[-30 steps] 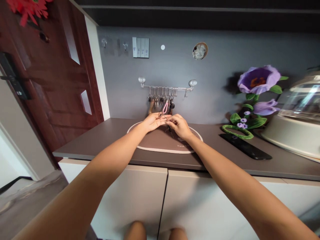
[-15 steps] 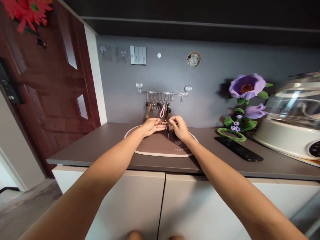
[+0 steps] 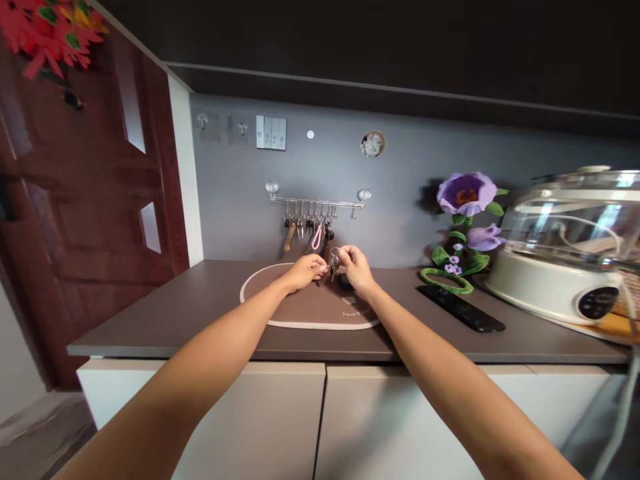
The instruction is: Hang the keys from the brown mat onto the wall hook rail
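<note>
My right hand (image 3: 357, 269) pinches the metal ring of a bunch of keys (image 3: 333, 265), which hangs just above the brown mat (image 3: 295, 310). My left hand (image 3: 305, 272) is closed in a pinch at the left side of the bunch. What its fingertips hold is too small to make out. On the mat, partly hidden behind my right hand, lies a small dark object (image 3: 345, 282). Behind my hands, a wall-mounted hook rail (image 3: 315, 201) carries several key bunches, one with a pink loop strap (image 3: 317, 237) and one with a brown fob (image 3: 290, 237).
A black phone (image 3: 463, 309) lies on the counter (image 3: 150, 300) at right, beside a purple flower ornament (image 3: 467, 195). Farther right stands a white appliance with a clear cover (image 3: 545, 280). A dark shelf (image 3: 375, 47) overhangs the counter. The red-brown door (image 3: 95, 220) is at left.
My left hand has gone from flat, outstretched fingers under the keys to a pinch beside them. My right hand still holds the ring. The view has shifted, with the scene sitting lower.
</note>
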Demonstrator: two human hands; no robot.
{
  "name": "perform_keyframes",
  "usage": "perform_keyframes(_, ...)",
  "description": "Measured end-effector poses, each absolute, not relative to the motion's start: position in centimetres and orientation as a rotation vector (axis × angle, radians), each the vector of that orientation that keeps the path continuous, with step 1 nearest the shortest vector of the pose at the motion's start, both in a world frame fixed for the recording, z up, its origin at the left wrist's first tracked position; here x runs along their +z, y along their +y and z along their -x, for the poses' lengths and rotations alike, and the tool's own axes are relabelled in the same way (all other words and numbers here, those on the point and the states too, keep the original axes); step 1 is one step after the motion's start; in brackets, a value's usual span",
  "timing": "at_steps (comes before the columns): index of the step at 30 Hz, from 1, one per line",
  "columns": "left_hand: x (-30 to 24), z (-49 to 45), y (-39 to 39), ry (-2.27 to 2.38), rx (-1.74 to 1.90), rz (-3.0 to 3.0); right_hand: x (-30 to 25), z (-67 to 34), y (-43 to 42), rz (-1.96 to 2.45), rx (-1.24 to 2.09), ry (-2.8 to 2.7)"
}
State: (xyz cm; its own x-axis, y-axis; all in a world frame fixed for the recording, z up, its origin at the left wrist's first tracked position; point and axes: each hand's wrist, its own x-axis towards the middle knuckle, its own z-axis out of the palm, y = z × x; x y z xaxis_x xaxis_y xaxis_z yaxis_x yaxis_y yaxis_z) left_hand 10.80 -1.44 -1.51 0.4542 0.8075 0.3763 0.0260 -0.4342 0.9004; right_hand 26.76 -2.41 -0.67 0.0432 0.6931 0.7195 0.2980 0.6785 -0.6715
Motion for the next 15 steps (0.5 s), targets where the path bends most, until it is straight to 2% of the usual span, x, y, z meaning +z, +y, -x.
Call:
perform_keyframes(9,-1.8,-11.3,-1.5,0.948,1.258,-2.331,-0.8,-26.9,-2.0,0.872,0.477,-1.378)
perform_keyframes(15,-1.9,-11.3,-1.3,1.051,1.330,-2.420,0.5,-27.0,-0.9,0.902,0.458,-1.286)
